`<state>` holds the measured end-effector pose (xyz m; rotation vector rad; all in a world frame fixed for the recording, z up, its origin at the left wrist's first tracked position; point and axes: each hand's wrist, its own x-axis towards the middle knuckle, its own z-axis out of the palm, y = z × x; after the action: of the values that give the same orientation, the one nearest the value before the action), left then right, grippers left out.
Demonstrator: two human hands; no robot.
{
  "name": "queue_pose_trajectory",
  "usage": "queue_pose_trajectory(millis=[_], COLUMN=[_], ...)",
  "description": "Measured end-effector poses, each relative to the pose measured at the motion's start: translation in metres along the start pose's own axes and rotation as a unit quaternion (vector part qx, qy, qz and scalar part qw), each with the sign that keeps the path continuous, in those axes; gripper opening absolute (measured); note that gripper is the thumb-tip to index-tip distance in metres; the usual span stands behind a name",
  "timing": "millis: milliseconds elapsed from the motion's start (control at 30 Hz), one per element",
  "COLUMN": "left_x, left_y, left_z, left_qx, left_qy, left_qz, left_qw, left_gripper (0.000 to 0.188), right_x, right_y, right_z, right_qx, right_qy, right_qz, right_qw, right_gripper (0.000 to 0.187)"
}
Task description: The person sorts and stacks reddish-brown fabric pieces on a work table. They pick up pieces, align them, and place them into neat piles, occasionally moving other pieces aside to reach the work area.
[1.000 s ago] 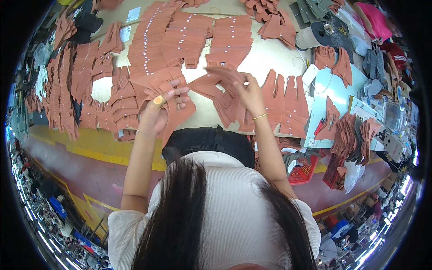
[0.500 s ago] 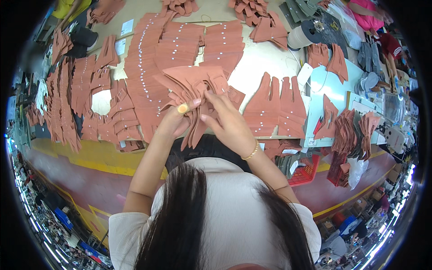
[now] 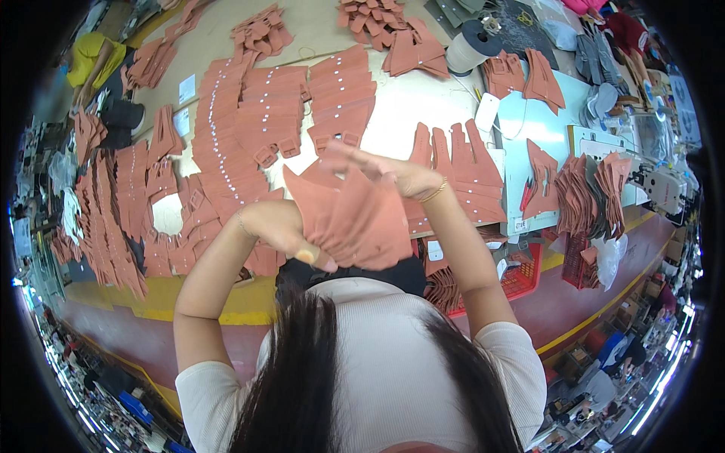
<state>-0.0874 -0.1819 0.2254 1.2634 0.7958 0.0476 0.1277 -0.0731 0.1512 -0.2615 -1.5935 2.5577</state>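
Observation:
A bundle of reddish-brown cut pieces (image 3: pixel 355 223), leather-like and blurred by motion, is in front of my body at the table's near edge. My left hand (image 3: pixel 283 230) grips its near left side, the thumb with a yellow covering lying over the pieces. At the bundle's far right edge is my right hand (image 3: pixel 404 175), wearing a gold bracelet; its smeared fingers reach left across the top edge, and whether they grip is unclear. Just beyond the hands lie overlapping rows of similar pieces (image 3: pixel 272 106) with small white marks, some with buckle-shaped ends.
More reddish-brown stacks (image 3: pixel 102 204) cover the left side. Thread cones (image 3: pixel 472 49) stand at the back right. Beside a light blue board (image 3: pixel 578 106) hang several pieces at the right edge, with a red basket (image 3: pixel 521 275) below. Someone in yellow (image 3: pixel 98 57) works at far left.
The bundle has swung over and spread broadside toward my body. My hands have moved apart, left to its near side and right to its far edge. The view has shifted slightly.

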Motion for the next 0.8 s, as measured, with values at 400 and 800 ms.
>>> queue_pose_trajectory(millis=[400, 800], left_x=[0.053, 0.130], left_y=[-0.024, -0.013], left_z=[-0.022, -0.080], left_qx=[-0.366, -0.271], left_qy=[-0.075, -0.109], left_qz=[-0.153, -0.214], left_qw=[0.915, 0.932], left_gripper=[0.068, 0.055], right_x=[-0.065, -0.085], right_y=[0.081, 0.072], right_z=[-0.001, -0.034], right_qx=[0.280, 0.126], right_qy=[0.047, 0.305], right_qz=[0.023, 0.109], right_qw=[0.959, 0.938], right_gripper=[0.112, 0.046])
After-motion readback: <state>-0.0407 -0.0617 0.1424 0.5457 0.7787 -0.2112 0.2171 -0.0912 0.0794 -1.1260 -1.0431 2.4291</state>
